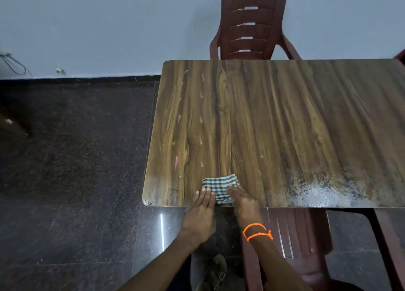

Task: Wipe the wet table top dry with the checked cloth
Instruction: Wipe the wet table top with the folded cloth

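Folded checked cloth (219, 188) pressed flat at the near edge of the bench (285, 119).

The left hand (202, 205) is laid with straight fingers on the cloth's left corner; the right hand (242, 199) is flattened over its right side, nothing gripped. The cloth should be swept rightward, with even pressure, through the wet patch (324, 191).

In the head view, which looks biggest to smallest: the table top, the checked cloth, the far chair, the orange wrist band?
1. Table top
2. Far chair, partly hidden behind the table
3. Checked cloth
4. Orange wrist band
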Tool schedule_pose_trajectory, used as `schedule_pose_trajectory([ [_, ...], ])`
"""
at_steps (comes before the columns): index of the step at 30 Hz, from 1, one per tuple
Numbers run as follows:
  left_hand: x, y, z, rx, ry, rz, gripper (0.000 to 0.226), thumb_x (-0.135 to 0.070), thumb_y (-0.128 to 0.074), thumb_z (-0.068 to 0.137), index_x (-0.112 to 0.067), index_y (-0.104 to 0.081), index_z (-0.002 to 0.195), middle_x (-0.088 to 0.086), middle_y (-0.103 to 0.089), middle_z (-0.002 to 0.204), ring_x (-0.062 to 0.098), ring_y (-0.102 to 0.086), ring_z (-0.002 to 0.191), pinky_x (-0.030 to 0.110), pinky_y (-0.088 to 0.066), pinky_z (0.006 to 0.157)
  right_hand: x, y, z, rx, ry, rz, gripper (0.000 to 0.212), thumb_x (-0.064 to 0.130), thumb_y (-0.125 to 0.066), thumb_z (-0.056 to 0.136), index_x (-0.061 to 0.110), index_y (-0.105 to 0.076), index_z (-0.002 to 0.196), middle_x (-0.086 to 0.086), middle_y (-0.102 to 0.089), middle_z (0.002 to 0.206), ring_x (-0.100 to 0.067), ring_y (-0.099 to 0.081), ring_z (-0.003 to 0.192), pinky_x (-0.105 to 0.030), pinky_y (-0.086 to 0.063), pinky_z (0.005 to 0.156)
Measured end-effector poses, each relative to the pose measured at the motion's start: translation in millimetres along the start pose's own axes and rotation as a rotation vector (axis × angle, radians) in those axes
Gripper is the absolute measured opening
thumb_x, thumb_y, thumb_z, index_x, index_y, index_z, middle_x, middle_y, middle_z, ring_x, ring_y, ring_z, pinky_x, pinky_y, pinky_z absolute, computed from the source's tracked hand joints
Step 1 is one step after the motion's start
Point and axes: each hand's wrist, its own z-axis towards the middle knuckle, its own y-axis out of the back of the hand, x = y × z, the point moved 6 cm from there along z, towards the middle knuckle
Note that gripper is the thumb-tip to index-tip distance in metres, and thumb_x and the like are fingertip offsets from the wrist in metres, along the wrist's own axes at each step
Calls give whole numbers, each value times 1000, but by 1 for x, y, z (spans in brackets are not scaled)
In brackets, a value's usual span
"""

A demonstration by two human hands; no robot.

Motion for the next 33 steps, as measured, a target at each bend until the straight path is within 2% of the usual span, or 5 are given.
schedule_pose_trajectory([
  [7, 41, 35, 56, -56, 56, -42, 79, -27, -47, 86, -1, -18, 155, 15, -15, 164, 25, -5, 153, 41, 3, 124, 11, -15, 61, -78, -86, 46, 38, -3, -56, 73, 14, -73, 103, -4, -69, 113, -30, -58, 115, -35, -54, 83],
  [13, 82, 25, 16, -67, -17, -44, 70, -25, -40, 83, 0, -38, 149, 18, -36, 156, 29, -24, 149, 43, -11, 121, 49, -44, 53, -16, -27, 93, 54, -18, -55, 67, 13, -71, 109, -2, -65, 121, -25, -48, 127, -32, -48, 95],
  [16, 78, 5, -7, -12, -43, -32, 72, -30, -57, 77, 1, -49, 142, 18, -47, 148, 32, -36, 143, 45, -19, 115, 52, -42, 29, 51, 46, 61, 62, -20, -61, 64, 17, -69, 113, 2, -63, 124, -21, -48, 128, -29, -46, 98],
  [24, 42, 27, 43, -3, -87, -36, 78, -31, -43, 82, 2, -29, 151, 19, -26, 160, 30, -16, 151, 45, -2, 123, 7, -9, 47, -44, -134, 65, 49, -7, -54, 70, 18, -70, 109, 3, -65, 121, -18, -51, 125, -18, -39, 100],
  [33, 120, 57, 106, 82, -47, 36, 79, -29, -40, 90, -3, -6, 157, 15, -1, 165, 30, 2, 153, 49, -9, 122, 41, -34, 148, -96, -171, 106, 47, -15, -60, 68, 12, -72, 105, -3, -67, 117, -23, -51, 124, -26, -44, 97],
])
